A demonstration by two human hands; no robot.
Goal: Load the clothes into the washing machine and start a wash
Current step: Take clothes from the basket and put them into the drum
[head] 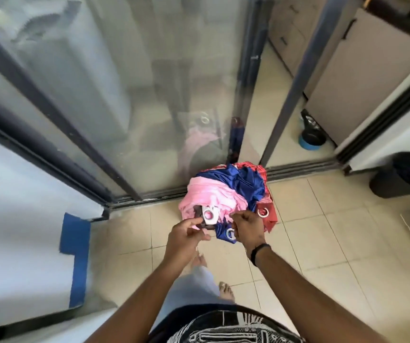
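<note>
A heap of clothes [228, 196], pink, blue and red cloth with metal eyelets, lies on the tiled floor [322, 243] against the track of a sliding glass door [124, 95]. The left hand [186, 235] pinches the dark edge of the pile between curled fingers; the right hand [247, 226] has its fingers curled into the blue cloth. A dark bin [404, 174] stands well apart on the right, a blue-based bowl [311, 138] beyond the track.
</note>
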